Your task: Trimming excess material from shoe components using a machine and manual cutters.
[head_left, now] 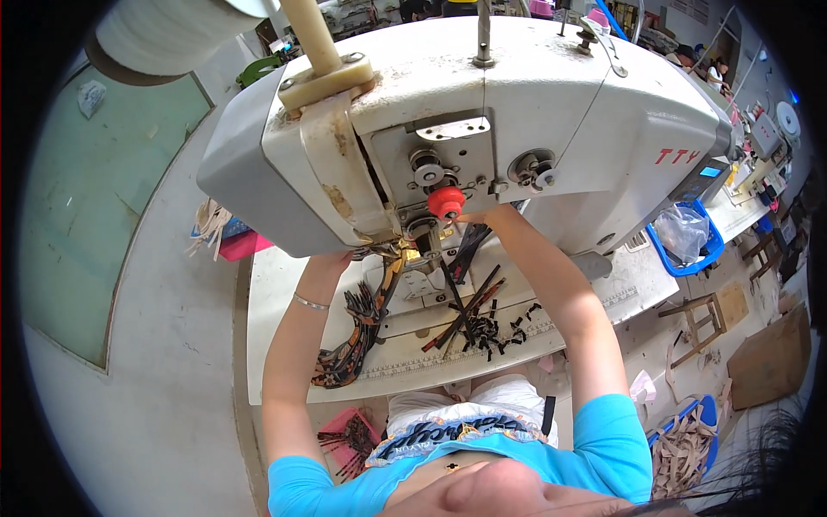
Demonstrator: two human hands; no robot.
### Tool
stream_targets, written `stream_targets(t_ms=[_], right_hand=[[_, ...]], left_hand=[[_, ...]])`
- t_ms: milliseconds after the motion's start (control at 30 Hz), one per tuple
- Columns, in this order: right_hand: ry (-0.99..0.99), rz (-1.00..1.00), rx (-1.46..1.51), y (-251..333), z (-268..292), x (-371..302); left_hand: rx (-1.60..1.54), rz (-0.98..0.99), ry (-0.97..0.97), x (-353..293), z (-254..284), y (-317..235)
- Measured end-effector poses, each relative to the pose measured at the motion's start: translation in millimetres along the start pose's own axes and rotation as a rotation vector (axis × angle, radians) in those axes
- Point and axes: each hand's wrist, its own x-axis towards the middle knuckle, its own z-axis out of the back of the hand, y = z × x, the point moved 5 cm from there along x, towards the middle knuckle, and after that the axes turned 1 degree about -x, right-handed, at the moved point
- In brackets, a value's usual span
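Note:
A large white sewing machine (551, 95) stands before me, its needle area partly hidden by a red tension knob (446, 202). My left hand (341, 258) reaches under the head's left side; its fingers are hidden behind the casing, beside a bunch of dark floral-patterned strips (369, 314). These strips run from the needle area down to the table's front edge. My right hand (487, 214) is just right of the needle area, fingers drawn together and pointing left; what they hold is hidden. Dark straps (468, 255) hang right below it.
Short black cut pieces (488, 332) and thin dark sticks lie on the white tabletop (551, 297) by a printed ruler. A blue basket with a plastic bag (685, 237) sits at the right end. Below are a pink bin (353, 435), a blue tub of tan strips (689, 439) and a wooden stool (702, 323).

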Motion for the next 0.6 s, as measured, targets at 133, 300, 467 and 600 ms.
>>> stream_targets(t_ms=[133, 300, 467, 600], right_hand=[[-0.128, 0.04, 0.193, -13, 0, 5], [-0.276, 0.095, 0.415, -26, -5, 6], [-0.278, 0.194, 0.471, -28, -23, -15], [0.184, 0.139, 0.624, -32, -76, -59]], left_hand=[[0.072, -0.032, -0.012, 0, -6, -3], [-0.113, -0.303, -0.288, -18, -1, -22], [-0.699, -0.306, -0.138, -105, -1, -27], [-0.975, -0.065, 0.279, -165, -47, 6]])
